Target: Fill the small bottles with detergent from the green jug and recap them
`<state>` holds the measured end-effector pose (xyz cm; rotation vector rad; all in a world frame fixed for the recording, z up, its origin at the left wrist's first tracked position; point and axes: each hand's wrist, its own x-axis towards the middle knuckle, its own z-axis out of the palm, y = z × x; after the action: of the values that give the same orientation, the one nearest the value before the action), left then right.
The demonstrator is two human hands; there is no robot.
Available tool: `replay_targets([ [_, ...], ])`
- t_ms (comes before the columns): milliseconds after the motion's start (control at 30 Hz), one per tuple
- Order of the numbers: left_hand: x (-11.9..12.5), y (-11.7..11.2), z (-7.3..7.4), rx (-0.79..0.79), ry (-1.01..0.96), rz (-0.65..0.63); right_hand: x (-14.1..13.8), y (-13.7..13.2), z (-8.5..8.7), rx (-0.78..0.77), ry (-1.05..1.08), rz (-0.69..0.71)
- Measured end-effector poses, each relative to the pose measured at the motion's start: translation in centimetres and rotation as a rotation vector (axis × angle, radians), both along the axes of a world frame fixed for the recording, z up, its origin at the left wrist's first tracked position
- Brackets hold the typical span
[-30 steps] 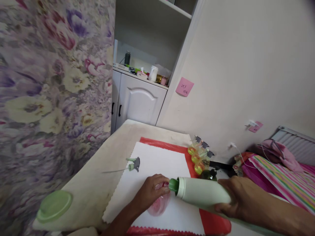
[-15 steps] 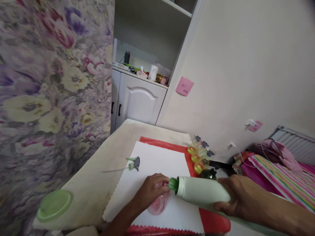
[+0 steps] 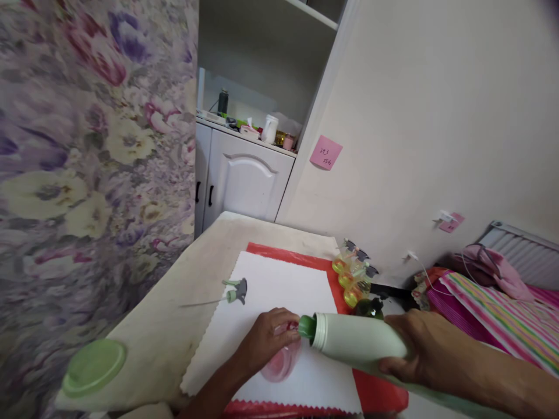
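Note:
My left hand (image 3: 268, 337) is closed around the neck of a clear pink bottle (image 3: 279, 364), tilted over the white sheet (image 3: 283, 285). My right hand (image 3: 408, 343) grips a pale green bottle (image 3: 358, 337), held nearly level with its threaded mouth facing left. Something green (image 3: 307, 327) sticks out of that mouth and meets the pink bottle's opening; whether it is liquid or a spout I cannot tell. A grey and green spray trigger head (image 3: 238, 291) with a thin tube lies on the sheet's left edge.
Several small bottles with yellow liquid (image 3: 349, 279) and a dark green bottle (image 3: 369, 307) stand at the table's right edge. A round green lid (image 3: 94, 366) lies at the near left on the table (image 3: 174, 302). Red sheeting (image 3: 379, 390) lies under the white sheet.
Both hands and both bottles keep nearly the same positions. The whole view has shifted very slightly.

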<state>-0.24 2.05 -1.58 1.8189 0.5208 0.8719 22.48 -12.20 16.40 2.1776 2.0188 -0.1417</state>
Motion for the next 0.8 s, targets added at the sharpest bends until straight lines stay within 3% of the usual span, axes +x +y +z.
replay_targets([
  [800,0.19,0.04,0.09,-0.013,0.001,-0.007,-0.48,0.05,0.59,-0.022,-0.003,-0.007],
])
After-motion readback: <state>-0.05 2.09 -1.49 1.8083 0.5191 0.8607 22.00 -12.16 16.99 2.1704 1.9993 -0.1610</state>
